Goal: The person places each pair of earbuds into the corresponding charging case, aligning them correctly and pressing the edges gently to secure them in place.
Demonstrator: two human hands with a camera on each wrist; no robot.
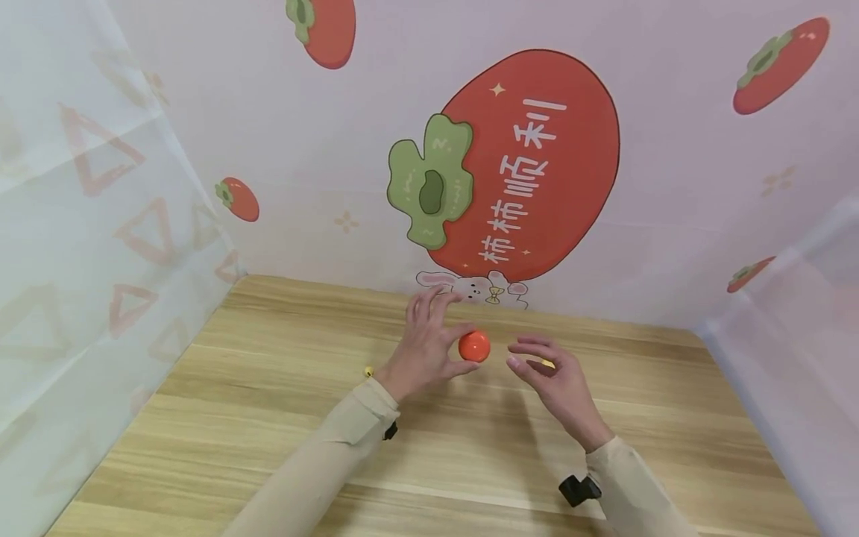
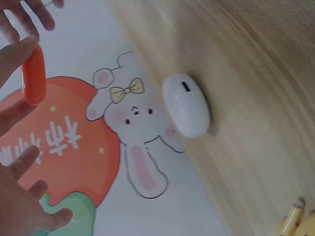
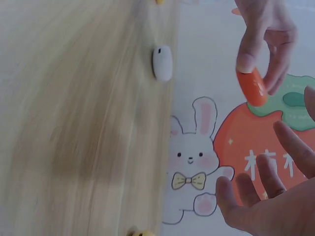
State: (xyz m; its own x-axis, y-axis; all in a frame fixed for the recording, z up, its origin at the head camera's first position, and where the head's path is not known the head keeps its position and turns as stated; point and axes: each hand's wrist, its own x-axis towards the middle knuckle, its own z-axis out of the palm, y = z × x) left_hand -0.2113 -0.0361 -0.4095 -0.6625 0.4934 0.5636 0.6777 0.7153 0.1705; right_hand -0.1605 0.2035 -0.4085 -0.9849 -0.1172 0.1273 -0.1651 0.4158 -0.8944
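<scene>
My left hand is raised above the wooden table and pinches a glossy orange-red disc between thumb and index finger. From the head the disc looks round; in the left wrist view the same disc appears edge-on, thick with rounded edges. Its exact kind cannot be told. To the right of it, my right hand hangs apart from the disc, fingers loosely bent and holding nothing. The right wrist view shows the fingers of this hand spread below the disc.
A white oval thing with a dark slot, like a computer mouse, lies near the table's back edge. A small yellow thing is beside my left wrist; another yellow thing is partly behind my right hand. Printed cloth walls enclose the table.
</scene>
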